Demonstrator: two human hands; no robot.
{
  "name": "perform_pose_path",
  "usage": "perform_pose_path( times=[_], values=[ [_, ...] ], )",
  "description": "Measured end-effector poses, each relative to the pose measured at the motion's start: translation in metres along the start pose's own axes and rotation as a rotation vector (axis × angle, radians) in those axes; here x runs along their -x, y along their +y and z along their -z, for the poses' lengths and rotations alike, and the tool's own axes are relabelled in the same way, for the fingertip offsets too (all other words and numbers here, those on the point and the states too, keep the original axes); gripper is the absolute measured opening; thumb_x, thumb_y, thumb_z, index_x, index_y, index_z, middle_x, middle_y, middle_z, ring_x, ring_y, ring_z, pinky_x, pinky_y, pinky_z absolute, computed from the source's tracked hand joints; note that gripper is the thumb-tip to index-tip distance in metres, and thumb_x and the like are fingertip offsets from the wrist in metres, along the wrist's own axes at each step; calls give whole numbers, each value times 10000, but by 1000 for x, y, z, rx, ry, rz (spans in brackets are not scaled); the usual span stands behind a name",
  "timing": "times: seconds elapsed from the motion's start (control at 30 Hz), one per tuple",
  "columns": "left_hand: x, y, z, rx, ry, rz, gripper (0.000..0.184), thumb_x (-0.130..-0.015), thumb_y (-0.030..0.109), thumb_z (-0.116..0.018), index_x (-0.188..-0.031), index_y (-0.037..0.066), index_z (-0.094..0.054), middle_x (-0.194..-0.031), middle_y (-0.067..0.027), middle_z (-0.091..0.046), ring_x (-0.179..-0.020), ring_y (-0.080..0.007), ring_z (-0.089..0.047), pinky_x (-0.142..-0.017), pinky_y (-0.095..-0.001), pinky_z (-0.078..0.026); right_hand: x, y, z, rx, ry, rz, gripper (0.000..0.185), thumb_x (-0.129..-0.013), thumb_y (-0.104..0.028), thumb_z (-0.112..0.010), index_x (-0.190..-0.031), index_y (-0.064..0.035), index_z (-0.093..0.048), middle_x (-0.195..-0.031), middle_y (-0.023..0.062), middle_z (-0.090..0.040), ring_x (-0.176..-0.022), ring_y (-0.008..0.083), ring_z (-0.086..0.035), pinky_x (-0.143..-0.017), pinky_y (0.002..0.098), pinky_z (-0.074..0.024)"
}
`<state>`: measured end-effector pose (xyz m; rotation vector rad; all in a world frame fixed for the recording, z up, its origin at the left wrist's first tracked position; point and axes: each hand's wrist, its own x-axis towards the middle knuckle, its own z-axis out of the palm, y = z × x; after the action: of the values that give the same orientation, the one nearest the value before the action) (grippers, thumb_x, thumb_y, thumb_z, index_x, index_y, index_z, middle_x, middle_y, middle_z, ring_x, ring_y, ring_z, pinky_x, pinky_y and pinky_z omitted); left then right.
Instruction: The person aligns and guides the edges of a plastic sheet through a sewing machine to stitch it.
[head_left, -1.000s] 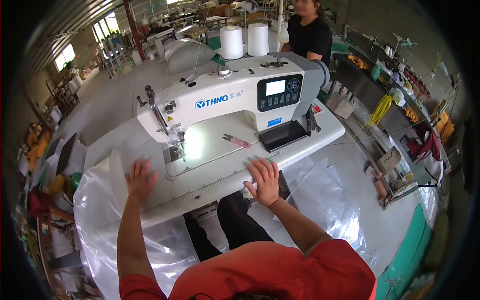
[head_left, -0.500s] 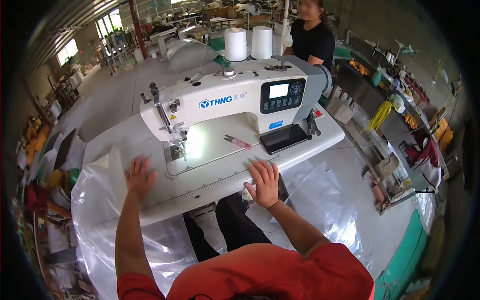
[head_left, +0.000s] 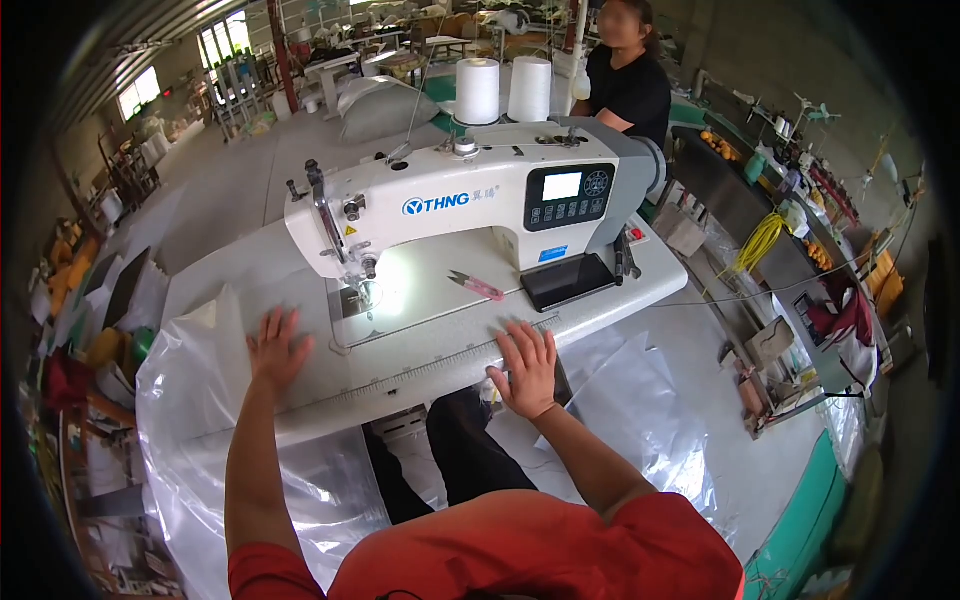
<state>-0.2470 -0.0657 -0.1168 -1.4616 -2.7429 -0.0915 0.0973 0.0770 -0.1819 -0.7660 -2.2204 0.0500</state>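
Observation:
A white sewing machine with a lit needle area stands in front of me on its table. My left hand lies flat on the table's left part, fingers spread, beside a clear plastic sheet that hangs over the edge. At the front edge, my right hand rests with fingers apart near the printed ruler. Neither hand holds anything. Pink-handled thread snips lie on the machine bed, and a black phone lies to their right.
Two white thread cones stand behind the machine. A person in a black shirt is beyond its right end. More clear plastic lies at the lower right. A cluttered bench runs along the right, with a yellow cord bundle.
The view has shifted slightly. Both my hands stay in the same places on the table. The person behind the machine has moved an arm slightly.

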Motion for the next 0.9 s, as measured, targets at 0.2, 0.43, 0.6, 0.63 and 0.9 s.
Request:
perform_pose_path(
  times=[0.2,0.43,0.6,0.63,0.9],
  values=[
    [2,2,3,12,0,-2,572,-743,468,-449,-1239,229,-291,-1333,-35,-180,-1233,-241,-133,-943,-543,-113,0,-1,1,-1,-2,-5,488,-726,-311,-535,-1144,-102,-393,-1167,91,-387,-1115,262,-330,-940,451,-161],
    [-1,0,0,6,10,-9,573,-740,469,-451,-1234,221,-299,-1331,-35,-185,-1234,-237,-133,-942,-546,-108,-1,-3,6,0,-35,-17,496,-727,-304,-537,-1152,-100,-385,-1175,90,-375,-1120,262,-319,-941,449,-166],
    [2,5,8,20,-34,14,570,-741,454,-453,-1237,220,-295,-1334,-32,-173,-1238,-230,-117,-945,-546,-103,-1,-2,10,22,-91,7,509,-730,-313,-535,-1162,-100,-370,-1191,98,-356,-1137,267,-299,-944,455,-162],
    [1,7,10,25,-30,11,570,-741,454,-453,-1237,220,-295,-1334,-32,-173,-1238,-230,-117,-945,-546,-103,-1,-3,11,15,-95,6,523,-717,-310,-548,-1161,-98,-371,-1195,99,-350,-1139,272,-293,-946,457,-157],
    [1,1,2,-36,-22,15,567,-748,428,-451,-1247,225,-273,-1335,-34,-169,-1236,-238,-123,-946,-543,-111,-1,-6,14,21,-113,3,512,-738,-326,-522,-1164,-88,-366,-1205,107,-339,-1147,273,-286,-946,457,-160]
  ],
)
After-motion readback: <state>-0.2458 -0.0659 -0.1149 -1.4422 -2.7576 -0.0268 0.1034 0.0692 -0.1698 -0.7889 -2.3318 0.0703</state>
